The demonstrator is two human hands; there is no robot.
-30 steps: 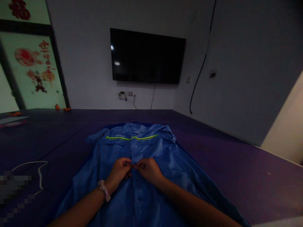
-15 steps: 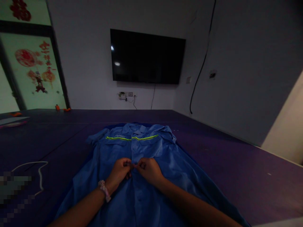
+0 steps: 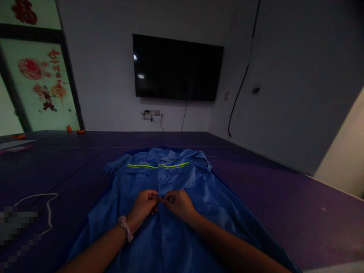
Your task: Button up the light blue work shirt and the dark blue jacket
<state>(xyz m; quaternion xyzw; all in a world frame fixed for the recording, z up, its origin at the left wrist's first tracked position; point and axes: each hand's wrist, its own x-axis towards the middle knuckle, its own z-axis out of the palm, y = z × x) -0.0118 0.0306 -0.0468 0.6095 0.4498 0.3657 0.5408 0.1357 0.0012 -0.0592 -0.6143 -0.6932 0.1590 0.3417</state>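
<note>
Blue shirt (image 3: 136, 184) spread near centre on purple floor (image 3: 264, 201) | centre front pinched by left hand (image 3: 143, 204) and right hand (image 3: 179, 204), held close together | black television (image 3: 178, 68) mounted on far wall (image 3: 105, 68)

Room: looks like a home, probably a living room
Far wall (image 3: 99, 76): pale and plain, with a large flat television (image 3: 178, 68) mounted on it, its display dark
Sockets (image 3: 157, 113): set in that wall under the television, thin wires trailing down
Doorway: dark frame (image 3: 31, 34) around pale greenish panes (image 3: 31, 110), which bear red festive decorations (image 3: 32, 69), a big red character (image 3: 22, 11) above
Side wall (image 3: 284, 132): a loose black cable (image 3: 247, 68) hanging down
Floor (image 3: 264, 197): purple, seamed, running up to the walls
</note>
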